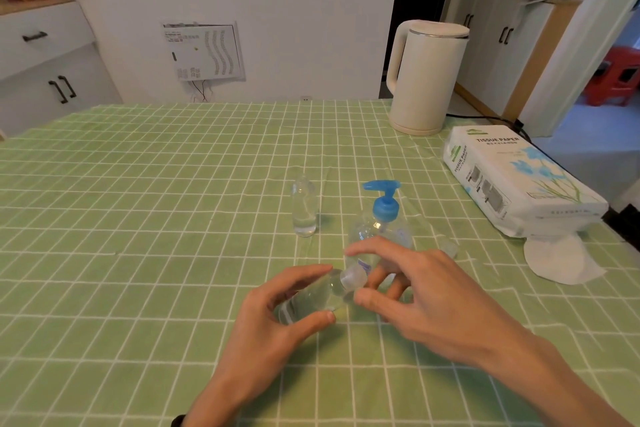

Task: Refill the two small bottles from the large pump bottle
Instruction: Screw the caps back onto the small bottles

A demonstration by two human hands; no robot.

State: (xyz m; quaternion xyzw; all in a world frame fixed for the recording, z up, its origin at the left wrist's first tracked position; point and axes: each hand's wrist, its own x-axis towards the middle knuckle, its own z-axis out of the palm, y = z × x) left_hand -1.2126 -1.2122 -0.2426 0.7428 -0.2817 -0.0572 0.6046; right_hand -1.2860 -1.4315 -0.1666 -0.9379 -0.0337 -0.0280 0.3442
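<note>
My left hand (pixel 277 319) grips a small clear bottle (pixel 311 298), tilted with its neck pointing up and right. A translucent cap (pixel 354 277) sits on that neck, and the thumb and fingers of my right hand (pixel 412 291) are around it. Just behind stands the large clear pump bottle (pixel 379 229) with a blue pump head, partly hidden by my right fingers. A second small clear bottle (pixel 304 206) stands upright and uncapped to its left, with a little clear liquid at the bottom. A small clear cap (pixel 450 248) lies right of the pump bottle.
The table wears a green checked cloth (pixel 138 218). A cream electric kettle (pixel 424 76) stands at the back right with its cord trailing off. A tissue paper pack (pixel 516 180) lies at the right edge, with a loose tissue (pixel 561 260) in front of it.
</note>
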